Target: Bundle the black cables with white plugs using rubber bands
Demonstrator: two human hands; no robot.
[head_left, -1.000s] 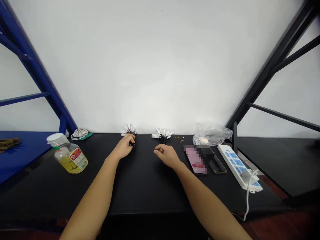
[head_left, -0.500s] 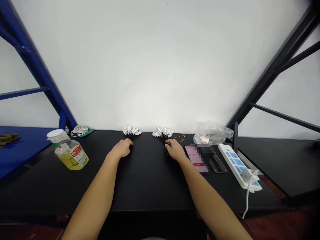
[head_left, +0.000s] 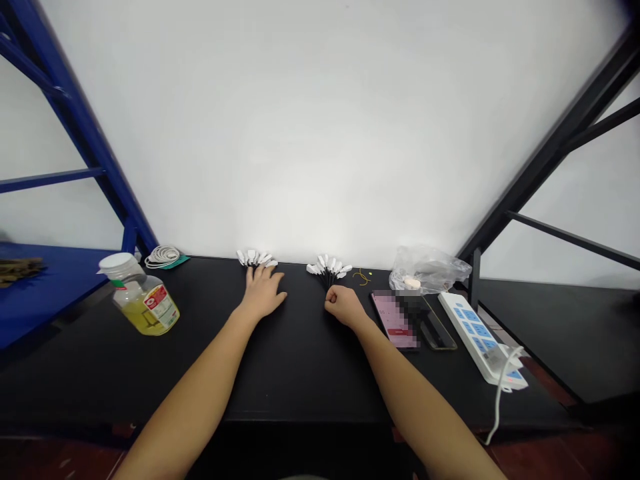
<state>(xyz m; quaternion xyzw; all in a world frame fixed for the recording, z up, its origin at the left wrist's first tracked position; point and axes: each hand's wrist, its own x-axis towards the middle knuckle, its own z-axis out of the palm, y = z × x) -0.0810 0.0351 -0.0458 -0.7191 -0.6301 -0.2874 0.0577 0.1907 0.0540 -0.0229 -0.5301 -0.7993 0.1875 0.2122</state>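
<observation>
A: What's nearest?

B: Two bare forearms reach out from the bottom edge over a black worktop [head_left: 300, 380]. The left hand [head_left: 263, 295] lies palm down with its fingers spread, and the right hand [head_left: 344, 307] is curled into a fist, knuckles up. The hands are well apart.

A: What are they on?

B: The left fingertips reach the base of a left bunch of white-tipped black stems [head_left: 256, 260] at the worktop's far edge. I can't tell whether they're gripping it, but the hand looks open. The fist sits just below a right bunch of white-tipped black stems [head_left: 329, 269], with the stems running down to it.

A: And around them?

B: Toward the left edge, a tilted plastic bottle [head_left: 144, 301] holds yellow liquid. Right of the fist lie a phone with a pink, pixelated screen [head_left: 395, 321], a dark phone [head_left: 437, 333] and a white power strip [head_left: 475, 339] with a white cable [head_left: 501, 393].

A: Further back?

B: Along the far edge are a coiled white cable [head_left: 163, 256], a thin yellow wire [head_left: 361, 277] and a clear plastic bag [head_left: 430, 269]. Beyond them, a blue shelf frame [head_left: 85, 127] and a black frame [head_left: 550, 157] flank a white wall [head_left: 310, 133].
</observation>
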